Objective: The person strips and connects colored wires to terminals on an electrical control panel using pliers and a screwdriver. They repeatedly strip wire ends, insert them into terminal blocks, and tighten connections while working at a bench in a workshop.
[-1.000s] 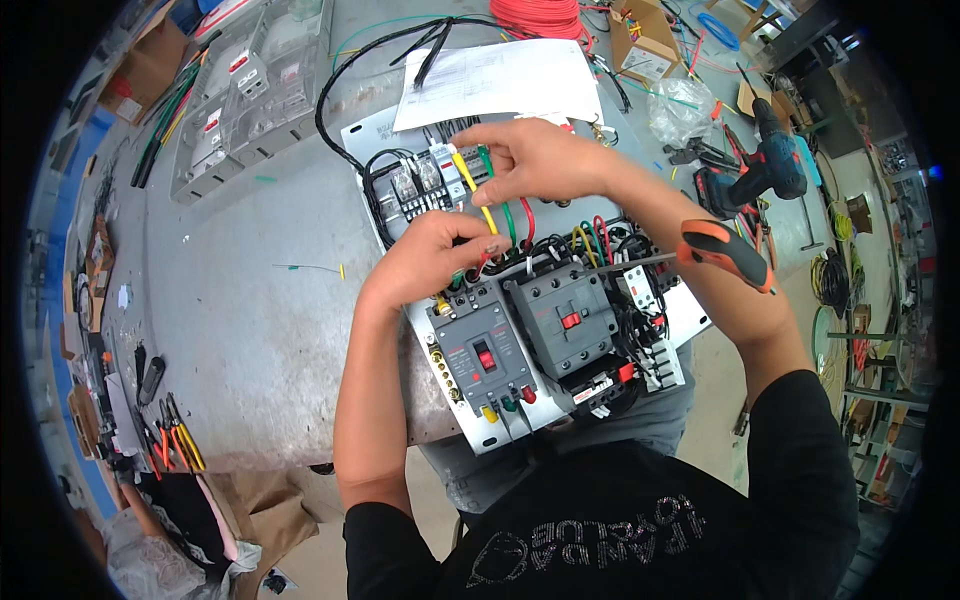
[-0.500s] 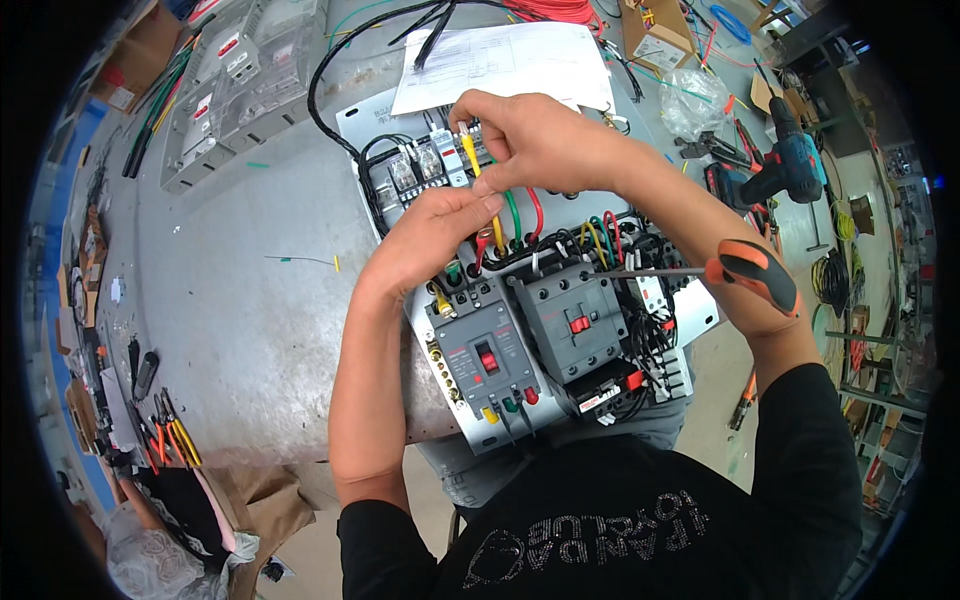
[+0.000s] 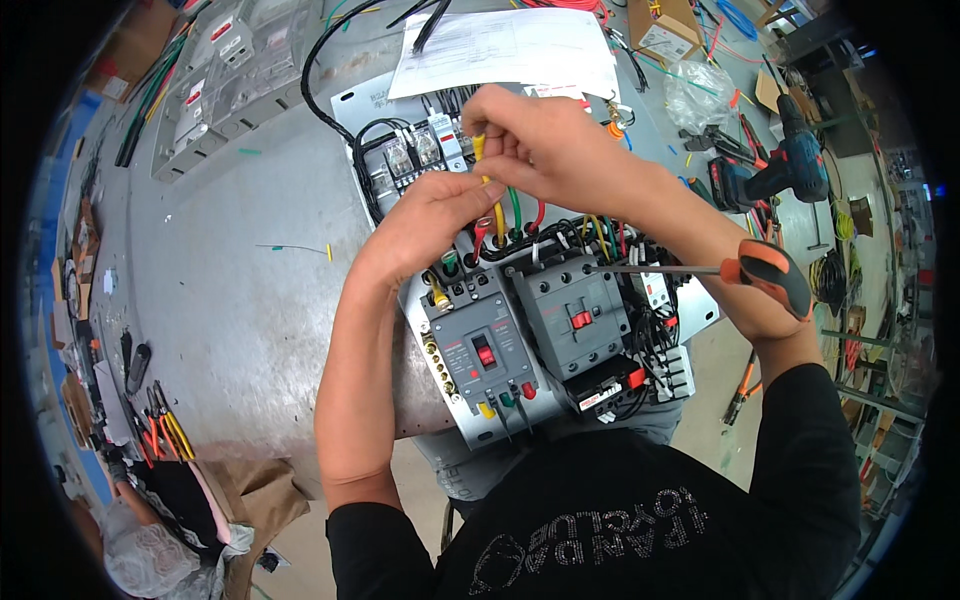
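Presently, left hand (image 3: 428,222) and right hand (image 3: 545,148) pinch one yellow wire (image 3: 499,222) between closed fingers, beyond the molded-case circuit breaker (image 3: 484,345), contactor (image 3: 570,318) to its right.

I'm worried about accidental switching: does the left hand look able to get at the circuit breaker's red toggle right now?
Probably yes: the red toggle on the circuit breaker is uncovered and close to the left hand, though that hand seems to be pinching the yellow wire.

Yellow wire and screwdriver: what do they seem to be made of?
Yellow wire: probably smooth plastic outside, from its even colour. Screwdriver: thin grey shaft, apparently metal; handle likely moulded plastic or rubber, from its bulging orange-and-black body.
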`<state>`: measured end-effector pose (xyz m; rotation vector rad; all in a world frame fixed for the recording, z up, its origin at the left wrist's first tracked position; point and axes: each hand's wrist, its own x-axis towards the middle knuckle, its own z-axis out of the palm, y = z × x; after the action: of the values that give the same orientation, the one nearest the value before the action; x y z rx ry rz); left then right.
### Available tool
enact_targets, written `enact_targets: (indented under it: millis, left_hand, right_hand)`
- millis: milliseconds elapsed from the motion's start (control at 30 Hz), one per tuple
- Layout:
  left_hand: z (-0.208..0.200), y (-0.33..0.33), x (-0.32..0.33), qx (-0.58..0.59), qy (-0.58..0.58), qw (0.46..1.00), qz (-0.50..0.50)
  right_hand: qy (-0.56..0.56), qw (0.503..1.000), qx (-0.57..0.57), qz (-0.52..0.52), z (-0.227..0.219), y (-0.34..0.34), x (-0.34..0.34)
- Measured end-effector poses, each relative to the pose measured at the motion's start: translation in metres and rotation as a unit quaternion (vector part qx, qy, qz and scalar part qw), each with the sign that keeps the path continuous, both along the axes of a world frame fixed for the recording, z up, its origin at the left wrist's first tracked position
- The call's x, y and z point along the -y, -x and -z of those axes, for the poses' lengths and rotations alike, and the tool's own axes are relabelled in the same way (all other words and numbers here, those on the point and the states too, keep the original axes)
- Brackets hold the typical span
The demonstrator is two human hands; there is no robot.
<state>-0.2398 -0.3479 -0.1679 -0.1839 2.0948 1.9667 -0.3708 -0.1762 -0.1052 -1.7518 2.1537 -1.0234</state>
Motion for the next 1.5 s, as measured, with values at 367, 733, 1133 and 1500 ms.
enact_targets:
  millis: [367, 733, 1133, 1500]
  left_hand:
    - [0.005, 0.001, 0.001, 0.008, 0.036, 0.999, 0.006]
    - [0.004, -0.003, -0.002, -0.037, 0.001, 0.999, -0.001]
    - [-0.009, -0.007, -0.009, -0.073, -0.041, 0.996, -0.027]
    - [-0.006, -0.005, -0.005, -0.059, -0.008, 0.998, -0.029]
  right_hand:
    - [-0.007, 1.000, -0.012, 0.000, -0.005, -0.013, -0.022]
    - [-0.102, 0.916, 0.387, 0.029, -0.043, 0.001, -0.014]
    - [-0.261, 0.821, 0.507, 0.025, -0.033, 0.015, -0.020]
    - [-0.280, 0.830, 0.482, 0.026, -0.028, -0.003, -0.021]
